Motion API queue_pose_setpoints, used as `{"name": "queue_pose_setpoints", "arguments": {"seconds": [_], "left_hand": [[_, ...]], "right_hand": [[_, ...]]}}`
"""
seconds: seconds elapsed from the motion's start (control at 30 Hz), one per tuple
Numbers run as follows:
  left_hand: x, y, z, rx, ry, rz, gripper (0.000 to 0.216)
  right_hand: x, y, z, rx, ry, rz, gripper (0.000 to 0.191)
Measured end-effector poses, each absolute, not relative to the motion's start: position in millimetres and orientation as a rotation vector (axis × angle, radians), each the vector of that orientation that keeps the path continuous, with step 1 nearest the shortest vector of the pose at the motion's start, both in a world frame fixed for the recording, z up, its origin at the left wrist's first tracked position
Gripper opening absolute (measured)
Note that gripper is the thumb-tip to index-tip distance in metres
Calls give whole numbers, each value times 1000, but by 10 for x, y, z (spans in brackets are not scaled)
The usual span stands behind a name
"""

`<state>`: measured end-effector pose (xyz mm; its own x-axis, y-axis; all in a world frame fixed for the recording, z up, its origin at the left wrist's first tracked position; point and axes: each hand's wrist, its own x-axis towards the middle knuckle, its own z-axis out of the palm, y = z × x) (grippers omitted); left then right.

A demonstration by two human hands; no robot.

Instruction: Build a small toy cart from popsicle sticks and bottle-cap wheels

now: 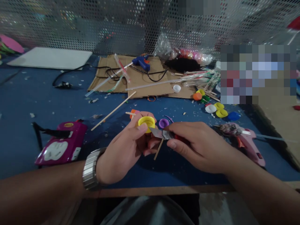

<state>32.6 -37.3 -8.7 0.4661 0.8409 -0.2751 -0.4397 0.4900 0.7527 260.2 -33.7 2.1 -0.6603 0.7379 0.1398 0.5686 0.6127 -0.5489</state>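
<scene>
My left hand (pixel 127 140) is closed around a yellow bottle cap (pixel 147 123), its hollow side facing up and the thumb on the near rim. In my right hand (pixel 197 145) is a utility knife (pixel 167 135), its blade pointing left and meeting the cap's right edge. A purple cap (pixel 163 123) lies on the table just beyond the knife, with a thin purple strip (pixel 169 118) beside it. Below the hands a thin wooden stick (pixel 158 150) shows partly. An orange piece (pixel 134 113) sits behind my left fingers, mostly hidden.
A pink glue gun (pixel 252 142) lies to the right, and a magenta device (pixel 62 142) to the left. Cardboard (pixel 150 86) at the back bears a blue glue gun (pixel 142 62). Several coloured caps (pixel 220 109) are scattered at back right. A wooden skewer (pixel 113 111) lies left of centre.
</scene>
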Motion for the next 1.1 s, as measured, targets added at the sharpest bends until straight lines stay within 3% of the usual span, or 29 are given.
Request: {"name": "queue_pose_setpoints", "arguments": {"seconds": [0.6,1.1], "left_hand": [[251,-349,-183,850,623,940,21],[226,-438,-138,1417,837,932,26]], "right_hand": [[2600,-339,5,-1088,-2476,479,41],[2580,-383,31,-1098,-2478,509,51]]}}
